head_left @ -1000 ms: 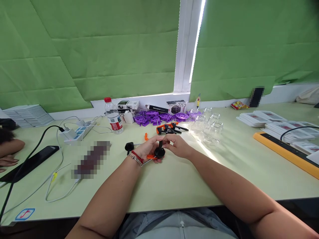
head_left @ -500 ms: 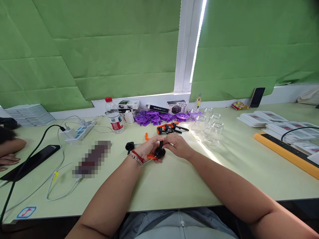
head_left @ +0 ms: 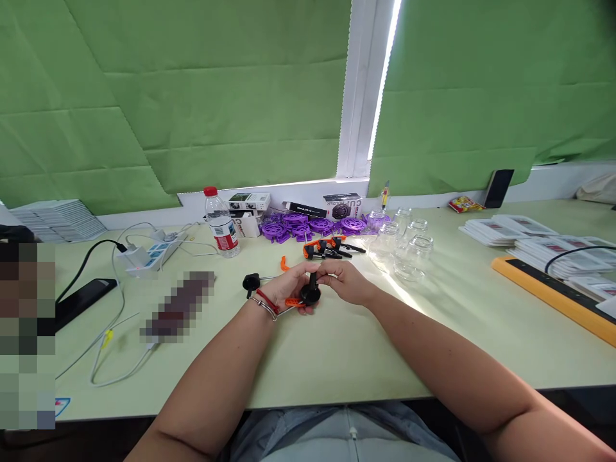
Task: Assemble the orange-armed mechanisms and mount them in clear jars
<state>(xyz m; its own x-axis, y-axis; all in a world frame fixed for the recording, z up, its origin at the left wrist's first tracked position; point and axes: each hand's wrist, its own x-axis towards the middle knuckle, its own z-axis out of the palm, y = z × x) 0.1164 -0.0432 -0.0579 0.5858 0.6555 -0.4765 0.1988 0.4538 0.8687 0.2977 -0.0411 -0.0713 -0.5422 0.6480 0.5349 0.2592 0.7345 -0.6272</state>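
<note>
My left hand (head_left: 289, 282) is wrapped round a black-and-orange part (head_left: 309, 295) with a round black end, an upright black stem and a thin metal rod sticking out below the wrist. My right hand (head_left: 347, 281) pinches the top of the black stem from the right, with fingers partly hidden. Left of my left wrist lies a similar black part (head_left: 251, 282) with a metal rod. A small orange piece (head_left: 283, 263) lies just behind my left hand. Beyond both hands are several black-and-orange parts (head_left: 327, 248) with black handles.
Purple plastic rings (head_left: 293, 226) lie along the wall beside small boxes (head_left: 342, 206). A red-capped bottle (head_left: 222, 224) stands left of them, several glass jars (head_left: 412, 256) right. Cables and a power strip (head_left: 161, 253) spread leftward. A yellow-edged bar (head_left: 553, 298) lies right. Another person, blurred, is at far left.
My hands stay almost in place, the right fingers shifting slightly on the black stem. At far left the other person has moved, and a blurred patch covers that area.
</note>
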